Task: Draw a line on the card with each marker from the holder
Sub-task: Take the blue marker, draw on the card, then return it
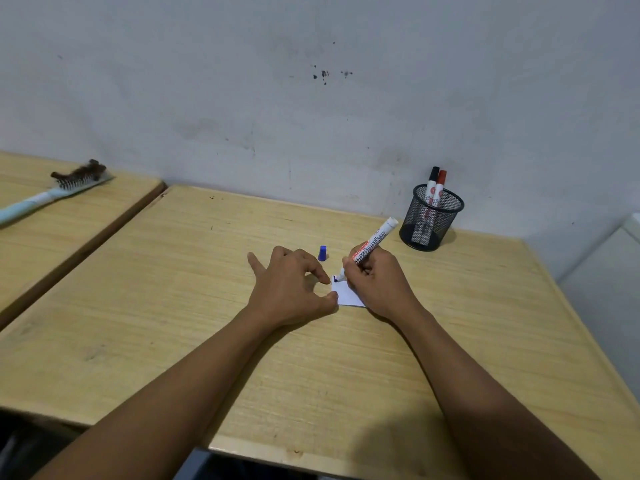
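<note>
Two bare forearms reach forward from the bottom of the view over a pale wooden desk (346, 375), converging near its middle; the right hand (377, 282) is curled in a writing grip, fingers clenched around a white board marker with a blue tip (372, 244), its barrel slanting up and away to the right and its tip pressed on the far left corner of a small white card (344, 295) lying flat on the desk; a short blue mark shows at the tip, though it is too small to tell its shape. The left hand (291, 285) rests palm down just left of the card, grasping nothing, thumb and a bent finger pinning the card's left edge while the other fingers splay outward. A loose blue marker cap (322, 253) stands on the desk just beyond the hands. Farther right, near the wall, a black wire-mesh cylindrical holder (431, 220) contains a black-capped marker (432, 183) and a red-capped marker (440, 185), both upright.
</note>
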A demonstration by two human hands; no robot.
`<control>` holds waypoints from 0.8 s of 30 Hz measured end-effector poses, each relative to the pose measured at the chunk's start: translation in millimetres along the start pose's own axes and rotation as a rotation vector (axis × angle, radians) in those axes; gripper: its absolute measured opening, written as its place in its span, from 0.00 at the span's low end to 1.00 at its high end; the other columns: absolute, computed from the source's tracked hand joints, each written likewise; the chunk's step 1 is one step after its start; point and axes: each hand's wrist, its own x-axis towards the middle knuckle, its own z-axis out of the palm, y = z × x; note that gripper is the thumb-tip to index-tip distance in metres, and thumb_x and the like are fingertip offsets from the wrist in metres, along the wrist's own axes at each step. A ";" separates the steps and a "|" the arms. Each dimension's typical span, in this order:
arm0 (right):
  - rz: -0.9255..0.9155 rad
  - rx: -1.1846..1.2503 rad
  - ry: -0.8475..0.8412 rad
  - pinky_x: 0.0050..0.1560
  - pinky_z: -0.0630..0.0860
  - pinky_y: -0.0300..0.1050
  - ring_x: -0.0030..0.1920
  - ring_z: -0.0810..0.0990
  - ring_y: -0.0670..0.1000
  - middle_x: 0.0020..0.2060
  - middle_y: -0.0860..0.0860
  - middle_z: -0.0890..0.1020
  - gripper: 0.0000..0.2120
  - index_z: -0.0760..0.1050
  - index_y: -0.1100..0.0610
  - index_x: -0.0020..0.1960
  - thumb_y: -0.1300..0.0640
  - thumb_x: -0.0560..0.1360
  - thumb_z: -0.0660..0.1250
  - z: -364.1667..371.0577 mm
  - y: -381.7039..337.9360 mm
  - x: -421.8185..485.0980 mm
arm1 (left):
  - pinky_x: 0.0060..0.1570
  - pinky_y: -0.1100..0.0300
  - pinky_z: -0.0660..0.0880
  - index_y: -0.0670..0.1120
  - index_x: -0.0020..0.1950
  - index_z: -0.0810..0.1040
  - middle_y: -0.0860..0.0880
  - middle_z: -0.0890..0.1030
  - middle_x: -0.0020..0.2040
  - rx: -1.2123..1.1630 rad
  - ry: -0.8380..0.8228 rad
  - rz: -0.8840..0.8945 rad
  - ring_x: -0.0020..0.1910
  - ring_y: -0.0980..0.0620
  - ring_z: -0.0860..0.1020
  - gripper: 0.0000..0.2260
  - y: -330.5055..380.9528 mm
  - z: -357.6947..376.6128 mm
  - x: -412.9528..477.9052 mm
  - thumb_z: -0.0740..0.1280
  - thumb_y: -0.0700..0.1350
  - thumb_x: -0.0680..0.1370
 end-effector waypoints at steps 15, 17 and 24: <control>0.038 0.538 0.080 0.31 0.76 0.45 0.30 0.78 0.52 0.35 0.60 0.83 0.11 0.77 0.68 0.49 0.59 0.81 0.66 -31.0 -14.6 11.5 | 0.72 0.31 0.44 0.57 0.44 0.77 0.64 0.77 0.45 -0.070 0.011 -0.032 0.59 0.58 0.68 0.14 2.0 -1.2 -1.9 0.70 0.63 0.64; 0.000 0.532 0.099 0.32 0.77 0.43 0.31 0.79 0.52 0.36 0.60 0.83 0.10 0.79 0.66 0.48 0.59 0.81 0.66 -39.6 -24.3 13.7 | 0.71 0.34 0.50 0.58 0.48 0.74 0.63 0.78 0.41 -0.116 0.065 -0.067 0.54 0.60 0.71 0.16 5.6 -2.1 0.2 0.67 0.65 0.66; 0.018 0.472 0.154 0.30 0.73 0.41 0.30 0.77 0.50 0.34 0.56 0.83 0.11 0.80 0.65 0.48 0.56 0.80 0.67 -48.6 -27.8 8.1 | 0.55 0.50 0.58 0.56 0.58 0.76 0.57 0.82 0.38 -0.093 0.027 -0.221 0.49 0.54 0.79 0.14 20.3 -17.3 30.3 0.64 0.58 0.75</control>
